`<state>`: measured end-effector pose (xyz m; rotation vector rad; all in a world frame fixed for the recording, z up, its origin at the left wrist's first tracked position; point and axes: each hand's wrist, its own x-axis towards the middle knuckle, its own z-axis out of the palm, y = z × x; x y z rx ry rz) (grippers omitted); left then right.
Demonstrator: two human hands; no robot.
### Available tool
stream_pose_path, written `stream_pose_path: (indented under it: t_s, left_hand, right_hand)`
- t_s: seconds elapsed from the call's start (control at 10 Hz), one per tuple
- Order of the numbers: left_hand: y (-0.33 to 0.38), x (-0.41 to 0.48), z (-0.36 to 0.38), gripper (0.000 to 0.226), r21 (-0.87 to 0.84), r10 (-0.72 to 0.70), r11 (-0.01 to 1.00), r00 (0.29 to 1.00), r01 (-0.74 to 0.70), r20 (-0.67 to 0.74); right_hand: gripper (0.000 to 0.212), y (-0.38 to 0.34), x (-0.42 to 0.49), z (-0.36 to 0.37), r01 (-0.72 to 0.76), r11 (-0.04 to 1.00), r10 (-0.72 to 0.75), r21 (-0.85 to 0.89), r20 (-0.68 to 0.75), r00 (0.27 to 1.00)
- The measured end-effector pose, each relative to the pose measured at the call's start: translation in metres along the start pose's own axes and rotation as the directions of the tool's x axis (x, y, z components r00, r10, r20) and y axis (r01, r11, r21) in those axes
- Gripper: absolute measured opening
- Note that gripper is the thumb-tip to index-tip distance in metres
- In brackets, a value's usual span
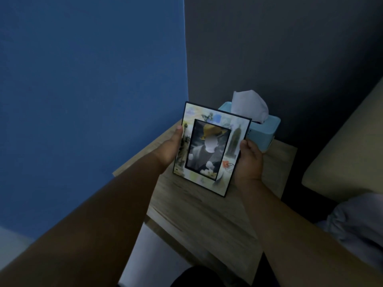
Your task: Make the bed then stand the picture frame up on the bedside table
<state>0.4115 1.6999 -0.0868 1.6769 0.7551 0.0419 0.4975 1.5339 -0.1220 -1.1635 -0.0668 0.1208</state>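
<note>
Hands on both side edges: left hand point(169, 149) and right hand point(249, 160) pinch the picture frame point(211, 149), tilted back just over the bedside table point(199, 212). Looks like the last step, frame not standing yet. Tissue box point(263, 129) sits right behind the frame, so don't bump it. Bed point(352, 222) barely shows beside the frame, can't judge it.

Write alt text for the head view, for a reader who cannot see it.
Two bare hands, left hand and right hand, hold a decorated picture frame by its side edges over a wooden bedside table. Behind it stands a light blue tissue box; a bed edge shows at right.
</note>
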Motion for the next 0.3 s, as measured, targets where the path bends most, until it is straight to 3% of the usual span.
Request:
stream_pose_path:
  t_s: [0.2, 0.3]
  left_hand:
    - [0.003, -0.011, -0.002, 0.074, 0.014, 0.016, 1.000, 1.000, -0.016, -0.001]
    - [0.014, -0.022, -0.005, 0.065, 0.003, 0.105, 0.994, 0.983, -0.105, -0.149]
  right_hand:
    - [0.022, -0.007, -0.005, 0.002, 0.020, 0.999, -0.020, -0.044, 0.006, 1.000]
    - [0.033, -0.021, 0.000, -0.001, 0.065, 0.955, -0.090, -0.289, -0.073, 0.993]
